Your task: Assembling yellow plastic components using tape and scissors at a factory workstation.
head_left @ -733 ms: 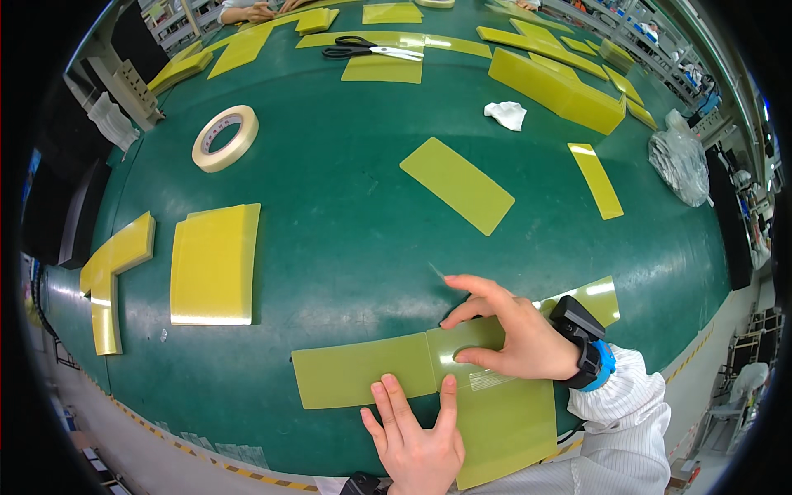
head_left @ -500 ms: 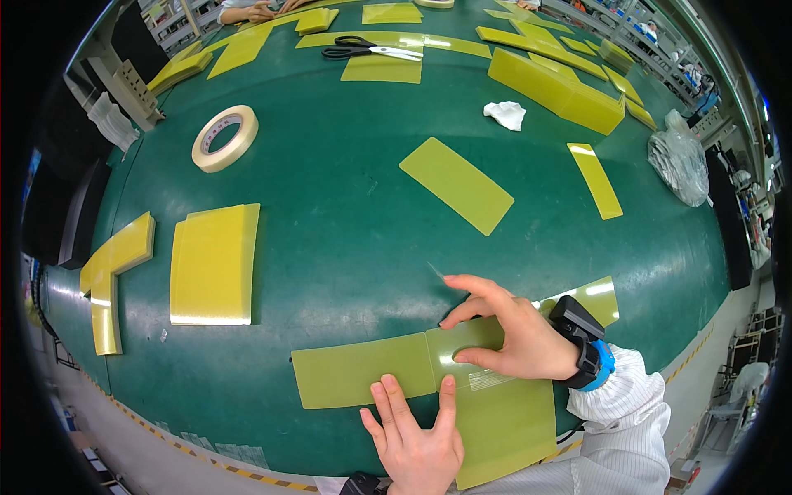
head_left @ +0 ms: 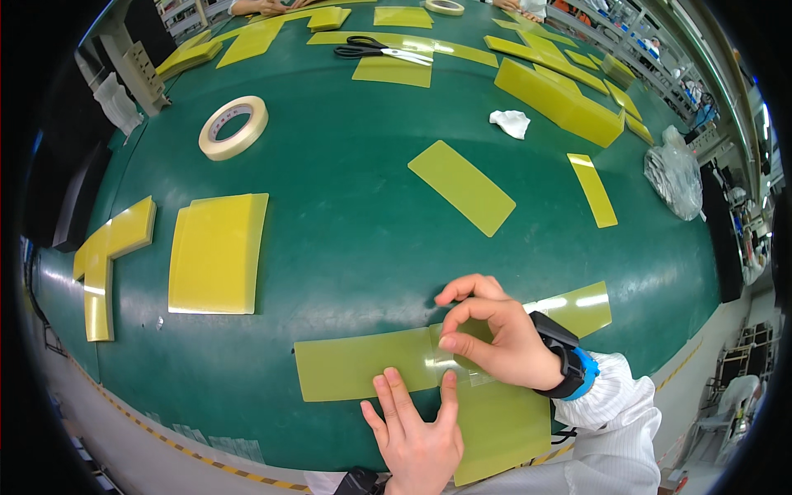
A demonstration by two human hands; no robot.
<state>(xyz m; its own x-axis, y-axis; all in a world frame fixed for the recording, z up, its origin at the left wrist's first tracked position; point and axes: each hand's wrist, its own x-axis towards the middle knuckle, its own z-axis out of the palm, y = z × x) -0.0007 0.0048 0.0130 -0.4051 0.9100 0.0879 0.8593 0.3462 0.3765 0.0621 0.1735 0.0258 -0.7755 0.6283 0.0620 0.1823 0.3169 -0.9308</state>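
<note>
My left hand (head_left: pixel 419 445) lies with spread fingers on a long yellow-green plastic sheet (head_left: pixel 355 369) and the edge of the larger sheet (head_left: pixel 503 429) beside it. The two sheets meet at a seam near its index finger. Above this seam my right hand (head_left: pixel 503 338) has thumb and index fingertip pinched together, on what looks like a strip of clear tape (head_left: pixel 442 363) with a glossy shine. More clear tape (head_left: pixel 480 379) shows on the sheet below the thumb. Another sheet end (head_left: pixel 582 307) sticks out beyond my right wrist, which hides part of it.
Stacked yellow sheets (head_left: pixel 219 256) and L-shaped pieces (head_left: pixel 99 280) lie left. A tape roll (head_left: pixel 210 148), scissors (head_left: pixel 363 49), white crumpled paper (head_left: pixel 510 124) and loose sheets (head_left: pixel 462 188) are farther off. A plastic bag (head_left: pixel 675 173) sits right. Another person's hands (head_left: pixel 268 7) show at the far edge.
My right hand's thumb and index finger have closed together, and the fingertips came down toward the seam. The clear sliver at the index fingertip is no longer raised. My left hand stays put.
</note>
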